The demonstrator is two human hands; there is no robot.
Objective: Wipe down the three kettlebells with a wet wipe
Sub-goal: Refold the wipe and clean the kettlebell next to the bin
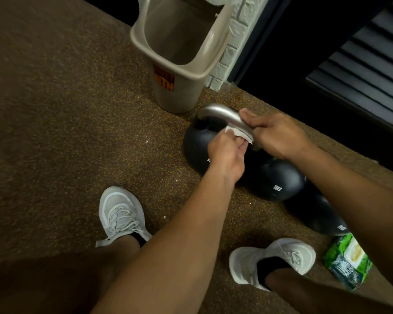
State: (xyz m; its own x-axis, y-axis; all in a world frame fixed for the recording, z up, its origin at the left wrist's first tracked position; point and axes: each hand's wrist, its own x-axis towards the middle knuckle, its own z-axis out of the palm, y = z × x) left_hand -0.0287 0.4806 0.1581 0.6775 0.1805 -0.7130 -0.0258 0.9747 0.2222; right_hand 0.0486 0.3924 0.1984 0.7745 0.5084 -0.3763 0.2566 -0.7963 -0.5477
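Note:
Three black kettlebells stand in a row on the speckled floor. The far kettlebell (196, 143) has a silver handle (216, 111). My right hand (275, 132) grips that handle at its right end. My left hand (226, 155) pinches a white wet wipe (236, 133) against the underside of the handle. The middle kettlebell (279, 180), marked 12KG, sits behind my forearms. The near kettlebell (315, 214) is partly hidden by my right arm.
A beige dustbin (179, 96) stands just beyond the far kettlebell, next to a white brick pillar (234, 41). A green pack of wipes (347, 261) lies at the right by my right shoe (270, 259). My left shoe (120, 214) is to the left.

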